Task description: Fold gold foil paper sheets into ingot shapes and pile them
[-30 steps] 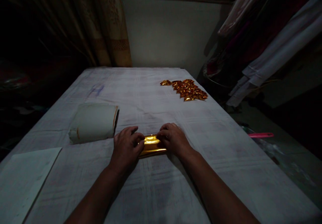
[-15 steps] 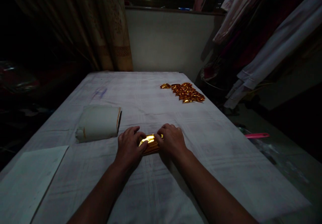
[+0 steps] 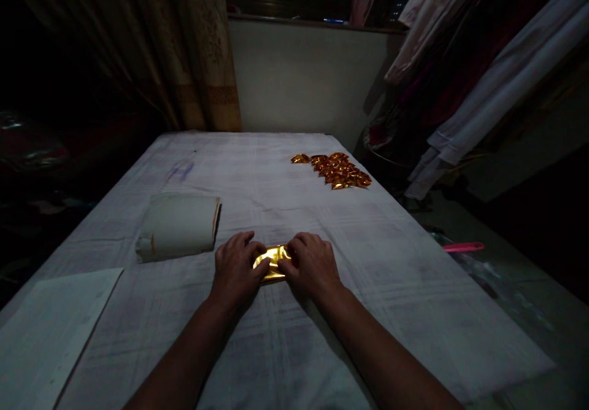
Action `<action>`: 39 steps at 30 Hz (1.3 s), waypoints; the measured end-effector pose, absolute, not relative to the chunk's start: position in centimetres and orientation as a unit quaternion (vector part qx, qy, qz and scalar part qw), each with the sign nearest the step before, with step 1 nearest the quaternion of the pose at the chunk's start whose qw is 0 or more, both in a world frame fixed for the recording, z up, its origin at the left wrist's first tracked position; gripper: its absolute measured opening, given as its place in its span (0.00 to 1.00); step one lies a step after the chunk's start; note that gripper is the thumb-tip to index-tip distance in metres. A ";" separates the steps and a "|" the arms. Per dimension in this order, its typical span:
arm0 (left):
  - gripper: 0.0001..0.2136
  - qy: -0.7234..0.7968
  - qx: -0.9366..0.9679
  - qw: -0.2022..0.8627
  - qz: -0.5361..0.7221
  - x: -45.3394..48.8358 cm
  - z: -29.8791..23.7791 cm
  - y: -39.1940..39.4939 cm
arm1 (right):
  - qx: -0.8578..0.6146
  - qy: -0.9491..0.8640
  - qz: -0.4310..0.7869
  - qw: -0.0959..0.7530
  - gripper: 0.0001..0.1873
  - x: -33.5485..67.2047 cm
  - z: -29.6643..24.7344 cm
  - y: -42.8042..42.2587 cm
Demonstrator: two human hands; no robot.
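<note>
A shiny gold foil paper [image 3: 275, 261], folded into a small flat strip, lies on the cloth-covered table in front of me. My left hand [image 3: 237, 267] grips its left end, thumb on top and fingers curled behind. At the right end my right hand [image 3: 313, 264] pinches it the same way, its thumb pressing on the top face. Parts of both ends are hidden under the fingers. Farther off on the right lies a pile of folded gold foil pieces [image 3: 343, 172], with one piece [image 3: 300, 159] at its left edge.
Left of my hands sits a folded pale packet [image 3: 179, 227]. A white sheet [image 3: 55, 318] lies at the near left of the table [image 3: 257, 177]. Clothes [image 3: 488, 85] hang at the right, a curtain [image 3: 202, 48] at the back left. A pink handle [image 3: 464, 247] shows beyond the right edge.
My right thumb has moved left and down over the foil paper, whose top face now looks flatter and brighter. My left hand has hardly moved. The view has shifted slightly.
</note>
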State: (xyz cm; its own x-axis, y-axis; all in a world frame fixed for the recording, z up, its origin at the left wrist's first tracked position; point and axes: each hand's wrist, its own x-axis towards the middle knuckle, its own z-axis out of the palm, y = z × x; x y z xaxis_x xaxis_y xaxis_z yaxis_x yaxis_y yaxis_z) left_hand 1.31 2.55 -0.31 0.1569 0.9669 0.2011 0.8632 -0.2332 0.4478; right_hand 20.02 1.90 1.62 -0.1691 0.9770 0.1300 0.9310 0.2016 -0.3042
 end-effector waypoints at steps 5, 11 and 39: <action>0.07 0.615 0.750 0.117 0.212 1.4 -0.3 2.6 | -0.606 -0.767 0.077 0.195 0.16 20.4 0.7 0.7; 0.07 0.614 0.755 0.106 0.204 1.4 -0.4 2.6 | -0.605 -0.767 0.078 0.201 0.24 20.9 -0.2 -0.1; 0.08 0.608 0.760 0.109 0.201 1.2 -0.7 2.5 | -0.500 -0.855 0.116 0.066 0.34 22.4 0.4 -1.3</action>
State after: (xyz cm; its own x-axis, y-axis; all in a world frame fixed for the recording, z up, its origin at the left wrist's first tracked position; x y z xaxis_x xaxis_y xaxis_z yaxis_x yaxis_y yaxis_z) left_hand 1.23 2.50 -0.68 0.1799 0.9684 0.1730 0.8803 -0.2370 0.4110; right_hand 22.41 -1.31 0.35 -0.4906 0.8714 -0.0037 0.8407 0.4722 -0.2650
